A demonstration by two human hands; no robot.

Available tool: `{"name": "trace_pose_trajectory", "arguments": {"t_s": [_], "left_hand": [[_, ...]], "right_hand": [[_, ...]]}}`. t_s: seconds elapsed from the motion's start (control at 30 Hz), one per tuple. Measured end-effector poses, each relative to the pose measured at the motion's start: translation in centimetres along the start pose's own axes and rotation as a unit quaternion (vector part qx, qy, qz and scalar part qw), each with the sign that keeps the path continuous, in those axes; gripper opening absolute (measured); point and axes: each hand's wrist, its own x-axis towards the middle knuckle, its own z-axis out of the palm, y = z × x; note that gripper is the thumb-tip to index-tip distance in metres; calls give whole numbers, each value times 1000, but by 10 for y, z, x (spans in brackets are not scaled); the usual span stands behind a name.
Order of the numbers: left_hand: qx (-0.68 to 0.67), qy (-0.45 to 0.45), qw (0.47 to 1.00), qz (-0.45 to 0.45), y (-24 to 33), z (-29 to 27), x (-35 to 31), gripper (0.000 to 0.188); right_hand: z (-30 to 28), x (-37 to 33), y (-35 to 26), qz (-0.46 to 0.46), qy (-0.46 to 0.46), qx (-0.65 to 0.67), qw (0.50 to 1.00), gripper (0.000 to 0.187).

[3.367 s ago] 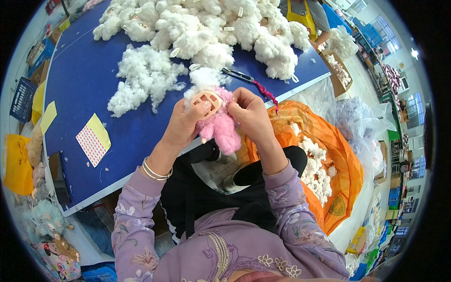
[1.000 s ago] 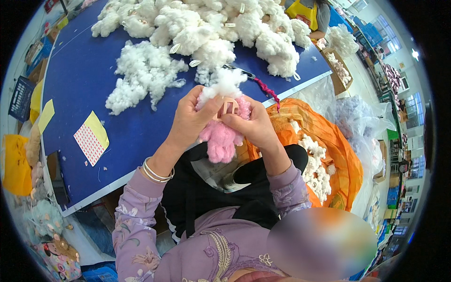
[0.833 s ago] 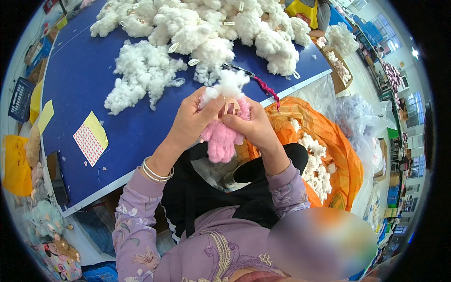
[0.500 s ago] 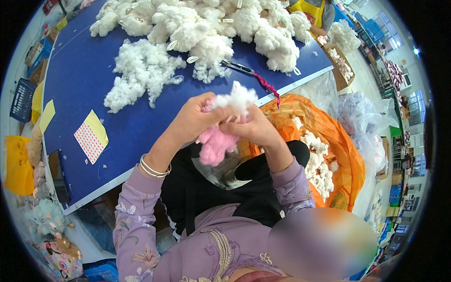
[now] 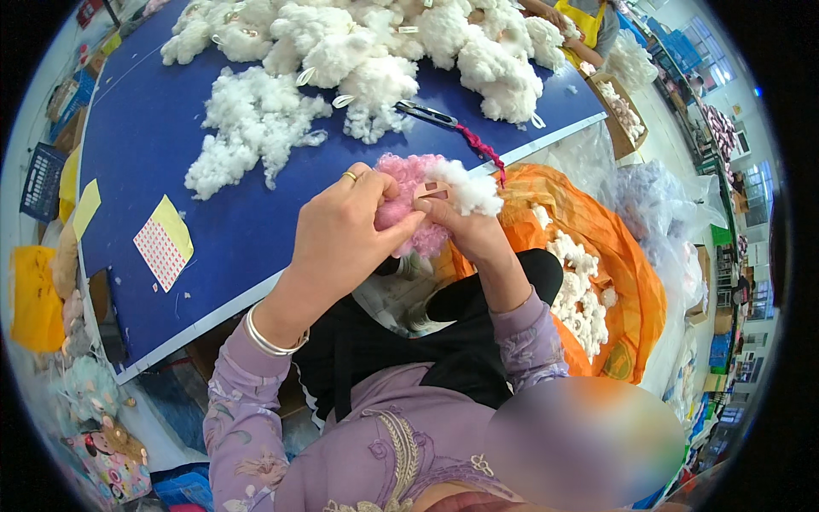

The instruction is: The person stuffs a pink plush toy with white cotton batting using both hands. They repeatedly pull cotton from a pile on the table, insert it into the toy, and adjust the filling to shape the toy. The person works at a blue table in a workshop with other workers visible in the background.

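A fluffy pink plush piece (image 5: 417, 240) is up in front of me, just past the table's near edge. My left hand (image 5: 339, 224), with a ring and bangles, is closed on its left side, thumb pressed toward the middle. The plush is also gripped by my right hand (image 5: 472, 232), whose thumb lies over a small pale patch, perhaps fabric at an opening. Beside that thumb a tuft of white stuffing (image 5: 474, 189) sticks out; how much is inside is hidden. Beyond my hands, thread snips (image 5: 426, 113) with a pink braided cord (image 5: 483, 147) lie on the blue table (image 5: 256, 243).
Loose stuffing (image 5: 252, 124) and a heap of white plush pieces (image 5: 375, 81) cover the far table. A sticker sheet (image 5: 162, 247) lies left. An orange sack (image 5: 627, 264) with small white pieces stands at right. Beyond the far right corner is a person in a yellow apron (image 5: 583, 23).
The pink plush has been turned and raised, so more of its curly surface and the pale patch show. The white tuft has shifted right. My left hand has turned, its back now facing up.
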Motion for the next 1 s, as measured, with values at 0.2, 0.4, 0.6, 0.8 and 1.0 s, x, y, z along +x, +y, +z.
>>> {"name": "trace_pose_trajectory", "arguments": {"t_s": [0.2,0.4,0.6,0.8,1.0], "left_hand": [[-21,-24,999,-33,-5,7,8,23],[-5,-20,999,-46,-5,14,11,22],[51,33,996,65,-5,13,22,15],[-12,-150,989,4,-12,-6,39,17],[-251,-203,941,-102,-34,5,44,14]], "right_hand": [[4,0,-5,-15,-16,3,1000,31],[6,-3,-12,-33,-19,-40,998,34],[-3,0,-7,-15,-84,-38,996,40],[0,-10,-8,-21,-85,-64,994,49],[4,-12,-2,32,-86,84,992,51]]}}
